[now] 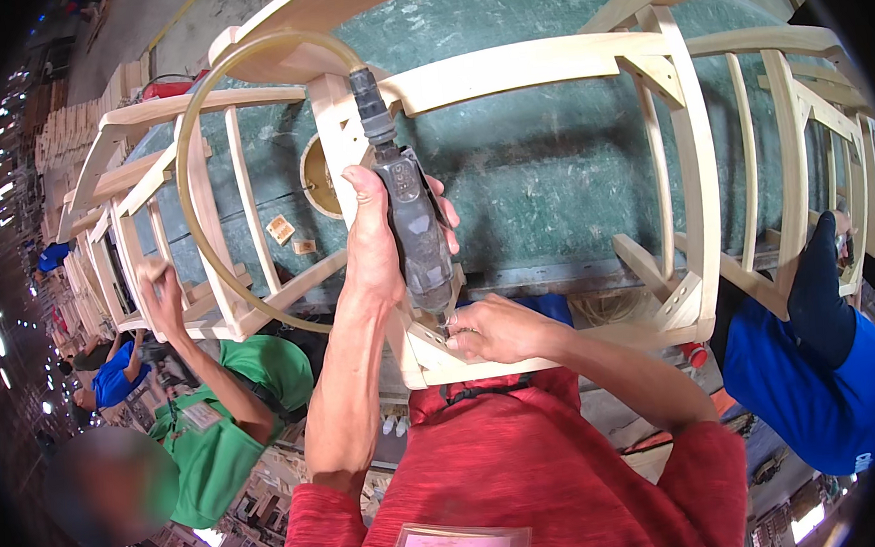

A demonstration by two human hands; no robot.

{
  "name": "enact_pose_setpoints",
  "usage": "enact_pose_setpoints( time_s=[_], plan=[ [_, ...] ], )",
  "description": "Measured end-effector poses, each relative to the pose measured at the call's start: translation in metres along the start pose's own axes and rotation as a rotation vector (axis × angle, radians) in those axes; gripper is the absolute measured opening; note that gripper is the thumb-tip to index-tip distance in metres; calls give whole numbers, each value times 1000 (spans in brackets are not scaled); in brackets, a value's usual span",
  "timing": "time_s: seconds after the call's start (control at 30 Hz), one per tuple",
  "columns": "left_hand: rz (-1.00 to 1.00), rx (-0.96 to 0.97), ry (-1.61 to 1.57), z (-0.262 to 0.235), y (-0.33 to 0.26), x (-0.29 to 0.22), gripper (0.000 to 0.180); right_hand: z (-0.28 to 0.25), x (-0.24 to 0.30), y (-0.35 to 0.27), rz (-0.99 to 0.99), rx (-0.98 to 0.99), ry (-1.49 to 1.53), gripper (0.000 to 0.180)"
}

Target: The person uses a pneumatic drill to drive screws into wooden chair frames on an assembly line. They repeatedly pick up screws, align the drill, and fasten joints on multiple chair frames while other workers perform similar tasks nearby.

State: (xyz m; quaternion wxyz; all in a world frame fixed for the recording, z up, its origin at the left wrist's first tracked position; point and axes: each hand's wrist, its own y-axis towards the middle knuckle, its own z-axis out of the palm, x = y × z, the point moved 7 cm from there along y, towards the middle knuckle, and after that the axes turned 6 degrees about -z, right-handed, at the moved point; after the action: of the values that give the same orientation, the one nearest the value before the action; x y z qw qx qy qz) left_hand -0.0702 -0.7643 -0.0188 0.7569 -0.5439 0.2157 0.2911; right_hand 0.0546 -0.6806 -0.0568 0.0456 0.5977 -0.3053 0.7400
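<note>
My left hand [371, 242] is wrapped round a dark grey air screwdriver [420, 224], its bit pointing down toward me. From the tool's far end a yellowish air hose [187, 173] loops out to the left. Below it lies the near left corner of a pale wooden chair frame [515, 73], where a corner block [424, 352] is fitted. My right hand [501, 330] is at that corner with its fingers pinched together beside the bit tip. Whatever sits between those fingertips is too small to make out.
The frame rests on a green worktable [542, 182]. A round container [319, 175] and small wood blocks [280, 229] lie left of the tool. More chair frames [237, 190] stand on both sides. A person in green [217, 427] is at left, another in blue [794, 372] at right.
</note>
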Motion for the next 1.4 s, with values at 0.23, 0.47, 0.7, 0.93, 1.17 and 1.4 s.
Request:
enact_pose_setpoints(
  time_s=[0.23,0.47,0.7,0.93,1.17,1.4],
  plan=[
    [-43,-63,-20,-1,5,2,98,-4,5,2,-95,-43,-64,25],
    [-16,-123,22,0,3,-1,96,-2,2,1,-20,-1,-49,22],
    [-3,-133,52,2,3,-3,95,-2,2,1,-58,-29,-58,21],
    [14,-132,73,5,5,-8,93,-10,13,-2,-99,-93,-68,22],
    [27,-139,83,8,2,-12,92,-7,13,-2,-153,-170,-144,24],
    [64,-115,92,9,2,-18,91,-9,17,-2,-127,-174,-128,24]
  ],
)
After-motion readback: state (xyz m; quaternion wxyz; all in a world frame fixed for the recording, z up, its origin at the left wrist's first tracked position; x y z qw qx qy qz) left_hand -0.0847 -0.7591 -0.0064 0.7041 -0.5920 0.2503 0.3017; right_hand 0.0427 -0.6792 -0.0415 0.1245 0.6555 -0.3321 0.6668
